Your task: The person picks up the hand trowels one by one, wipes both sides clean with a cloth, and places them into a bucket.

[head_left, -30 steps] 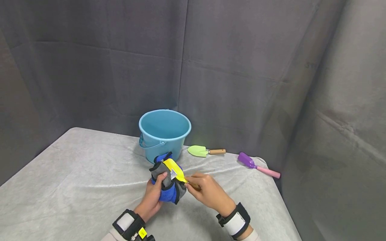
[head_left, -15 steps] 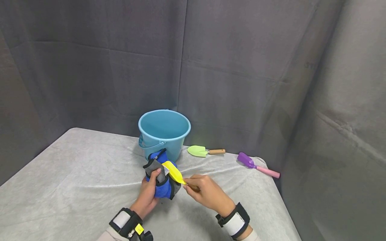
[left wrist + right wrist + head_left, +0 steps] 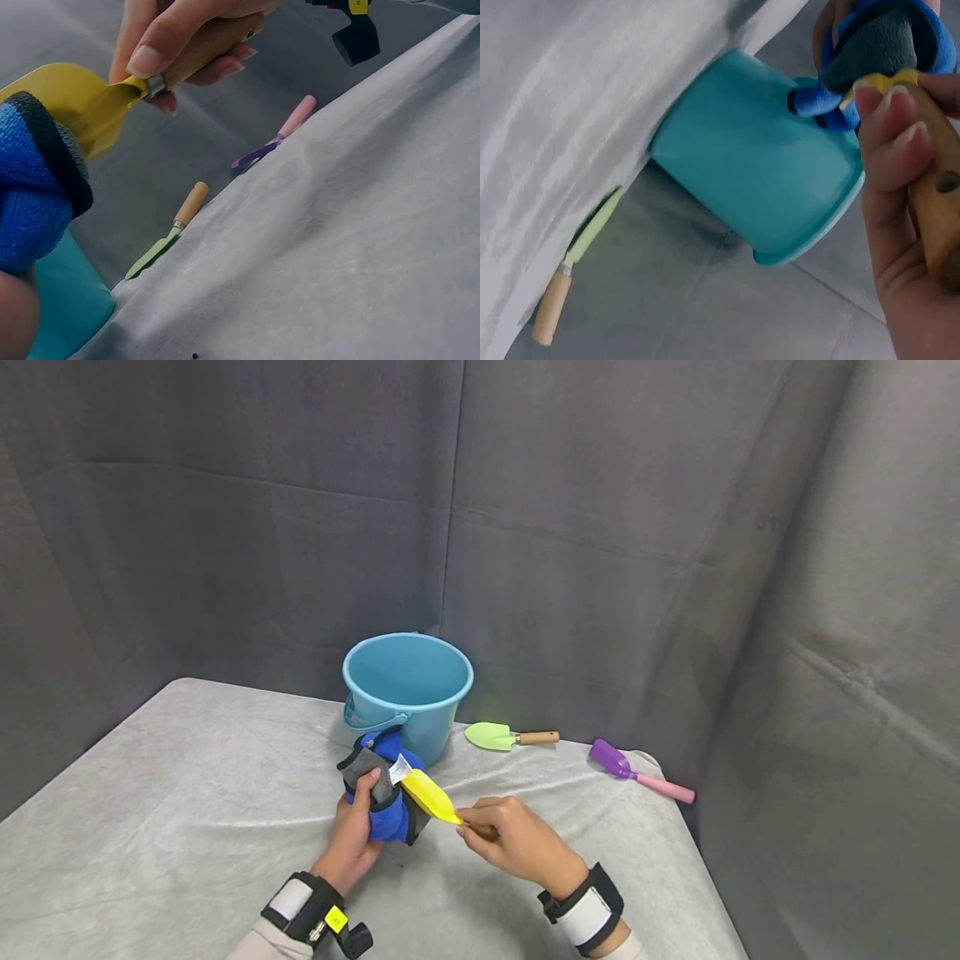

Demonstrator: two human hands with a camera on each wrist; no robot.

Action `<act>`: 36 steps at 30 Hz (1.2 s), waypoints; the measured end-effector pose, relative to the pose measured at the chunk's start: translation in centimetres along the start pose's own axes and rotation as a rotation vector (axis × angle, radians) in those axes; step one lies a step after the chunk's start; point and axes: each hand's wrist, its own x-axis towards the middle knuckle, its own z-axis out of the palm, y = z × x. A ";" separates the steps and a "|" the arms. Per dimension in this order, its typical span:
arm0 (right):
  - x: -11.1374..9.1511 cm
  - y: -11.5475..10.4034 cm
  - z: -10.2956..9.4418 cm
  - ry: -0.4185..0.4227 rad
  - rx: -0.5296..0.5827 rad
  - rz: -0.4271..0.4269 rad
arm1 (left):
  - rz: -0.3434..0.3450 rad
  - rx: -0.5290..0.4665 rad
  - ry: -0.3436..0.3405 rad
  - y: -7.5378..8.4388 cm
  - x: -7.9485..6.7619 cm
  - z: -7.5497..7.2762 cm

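In the head view my left hand (image 3: 352, 843) grips a bunched blue and grey cloth (image 3: 388, 820) with black edging. A small white tag (image 3: 400, 769) sticks out from it. My right hand (image 3: 521, 839) pinches a yellow trowel (image 3: 431, 795) by its wooden handle (image 3: 214, 49), close to the metal collar. The blade points up and left, its tip end against the cloth. In the left wrist view a fold of cloth covers part of the blade (image 3: 71, 97). The right wrist view shows fingers curled along the handle, with the cloth beyond.
A light blue bucket (image 3: 431, 735) stands upright behind the cloth, its handle hanging down. To its right lie a green trowel (image 3: 491, 737) and a purple shovel (image 3: 615, 758) with a pink handle, near the far edge of the cloth-covered table (image 3: 187, 793).
My left hand has moved left with the cloth, and more of the tag shows. My right hand and the yellow trowel have stayed almost in place, with more of the lower blade uncovered.
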 end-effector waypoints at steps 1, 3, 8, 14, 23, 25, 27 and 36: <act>0.0 0.0 -0.2 -0.008 -0.001 0.006 | -0.001 -0.013 0.003 0.1 0.0 0.0; -0.1 0.0 -0.7 -0.018 -0.005 0.020 | 0.000 -0.035 0.002 0.2 0.0 0.0; -0.2 0.2 -1.5 -0.019 -0.016 0.062 | 0.016 -0.056 -0.016 0.3 -0.1 0.1; -0.2 0.7 -1.7 0.025 -0.059 0.059 | 0.017 -0.026 -0.052 0.0 -0.3 0.1; -0.1 0.6 -0.9 0.095 -0.094 0.053 | -0.008 0.015 -0.125 -1.1 -0.9 0.6; 0.0 0.5 -0.6 0.111 -0.102 0.041 | -0.009 0.035 -0.140 -1.4 -1.1 0.7; 0.0 0.4 -0.4 0.121 -0.106 0.037 | -0.011 0.058 -0.166 -1.6 -1.2 0.9; 0.0 0.2 -0.4 0.147 -0.114 0.035 | -0.035 0.197 -0.337 -2.7 -1.8 1.4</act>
